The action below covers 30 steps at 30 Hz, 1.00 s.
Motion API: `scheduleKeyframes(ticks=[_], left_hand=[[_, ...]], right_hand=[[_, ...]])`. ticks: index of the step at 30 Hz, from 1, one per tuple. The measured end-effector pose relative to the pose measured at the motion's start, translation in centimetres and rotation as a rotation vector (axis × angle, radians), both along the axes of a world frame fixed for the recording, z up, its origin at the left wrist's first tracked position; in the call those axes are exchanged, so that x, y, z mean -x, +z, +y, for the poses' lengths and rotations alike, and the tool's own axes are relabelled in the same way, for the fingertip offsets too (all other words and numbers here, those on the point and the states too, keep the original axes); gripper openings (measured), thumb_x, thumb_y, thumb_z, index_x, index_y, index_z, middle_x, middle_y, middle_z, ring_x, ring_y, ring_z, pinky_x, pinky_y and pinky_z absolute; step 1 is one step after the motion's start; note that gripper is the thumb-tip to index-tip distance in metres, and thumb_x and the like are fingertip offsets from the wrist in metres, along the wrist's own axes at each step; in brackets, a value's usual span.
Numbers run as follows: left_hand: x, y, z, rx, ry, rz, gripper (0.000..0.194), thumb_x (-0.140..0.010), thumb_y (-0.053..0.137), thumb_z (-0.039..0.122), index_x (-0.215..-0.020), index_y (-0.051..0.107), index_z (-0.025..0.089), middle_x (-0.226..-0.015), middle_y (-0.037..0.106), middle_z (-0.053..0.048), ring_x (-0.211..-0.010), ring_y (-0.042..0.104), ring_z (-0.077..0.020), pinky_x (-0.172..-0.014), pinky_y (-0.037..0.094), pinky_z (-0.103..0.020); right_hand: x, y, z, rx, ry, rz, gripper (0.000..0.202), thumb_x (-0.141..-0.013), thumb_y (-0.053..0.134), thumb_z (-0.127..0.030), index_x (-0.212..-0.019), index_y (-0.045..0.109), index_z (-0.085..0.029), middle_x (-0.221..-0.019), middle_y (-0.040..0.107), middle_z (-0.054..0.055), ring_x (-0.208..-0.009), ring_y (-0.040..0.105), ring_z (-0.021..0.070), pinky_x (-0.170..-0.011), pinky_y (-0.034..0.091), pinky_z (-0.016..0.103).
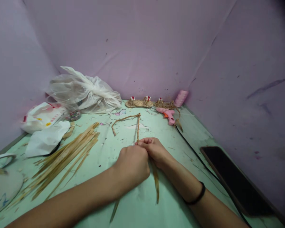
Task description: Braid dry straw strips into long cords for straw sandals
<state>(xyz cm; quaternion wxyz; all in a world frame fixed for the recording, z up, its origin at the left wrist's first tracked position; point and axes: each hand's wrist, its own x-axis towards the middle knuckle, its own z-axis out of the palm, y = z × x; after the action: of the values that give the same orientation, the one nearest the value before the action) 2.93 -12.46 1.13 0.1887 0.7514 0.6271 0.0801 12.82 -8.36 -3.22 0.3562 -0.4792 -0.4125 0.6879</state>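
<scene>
A thin braided straw cord runs from a knot near the middle of the table down to my two hands, while another length of it bends off to the left. My left hand is closed in a fist around the cord's near end, its fingertips hidden. Touching it, my right hand pinches the same end between thumb and fingers. Loose straw ends hang below the hands, one strip under the right hand and another under the left wrist.
Straw strips lie left, near a white paper and a plastic bag. At the back are woven straw pieces, a pink glue gun and a thread spool. A black cable passes a dark phone at right.
</scene>
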Motion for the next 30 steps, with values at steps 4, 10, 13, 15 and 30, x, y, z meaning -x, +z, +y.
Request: scheduleKeyframes(ticks=[4,10,13,15,30], left_hand=[[1.9,0.8,1.9,0.012,0.225,-0.338,0.019,-0.070,0.047,0.024,-0.075,0.062,0.014,-0.056,0.058,-0.004,-0.051,0.052,-0.0132,-0.051,0.037,-0.024],[2.5,-1.5,3.2,0.648,0.386,-0.916,0.010,-0.063,0.052,0.020,-0.062,0.054,0.011,-0.044,0.051,0.000,-0.033,0.040,-0.0070,-0.033,0.026,-0.019],[2.3,-2.4,3.2,0.593,0.381,-0.861,0.013,-0.059,0.052,0.021,-0.050,0.049,0.014,-0.034,0.041,0.004,-0.028,0.034,-0.0068,-0.030,0.022,-0.019],[2.3,-2.9,3.2,0.498,0.359,-0.781,0.013,-0.056,0.051,0.019,-0.045,0.045,0.015,-0.030,0.034,0.006,-0.027,0.028,-0.0058,-0.031,0.017,-0.019],[1.5,-2.7,2.6,0.400,0.416,-0.909,0.015,-0.051,0.045,0.013,-0.040,0.035,0.016,-0.032,0.025,0.007,-0.032,0.018,-0.0029,-0.034,0.010,-0.020]], right_hand=[[-0.6,0.0,0.0,-0.031,0.051,-0.016,0.012,-0.057,0.061,-0.021,-0.051,0.054,-0.013,-0.039,0.045,-0.004,-0.036,0.031,0.0033,-0.038,0.020,0.019],[-1.1,0.0,0.3,-0.093,0.160,-0.008,0.012,-0.061,0.059,-0.024,-0.060,0.056,-0.012,-0.049,0.055,0.000,-0.039,0.038,0.0050,-0.042,0.027,0.019],[-1.3,-0.4,0.4,-0.277,0.217,-0.195,0.007,-0.063,0.054,-0.018,-0.060,0.058,-0.012,-0.055,0.058,0.001,-0.048,0.045,0.0077,-0.048,0.032,0.020],[-1.3,-0.6,0.2,-0.495,0.219,-0.424,0.011,-0.065,0.050,-0.014,-0.061,0.060,-0.013,-0.057,0.059,0.002,-0.052,0.046,0.0092,-0.051,0.032,0.021],[0.4,2.4,-3.8,-0.747,0.169,-1.225,0.022,-0.071,0.045,-0.021,-0.068,0.066,-0.015,-0.066,0.066,0.012,-0.055,0.054,0.0179,-0.049,0.025,0.028]])
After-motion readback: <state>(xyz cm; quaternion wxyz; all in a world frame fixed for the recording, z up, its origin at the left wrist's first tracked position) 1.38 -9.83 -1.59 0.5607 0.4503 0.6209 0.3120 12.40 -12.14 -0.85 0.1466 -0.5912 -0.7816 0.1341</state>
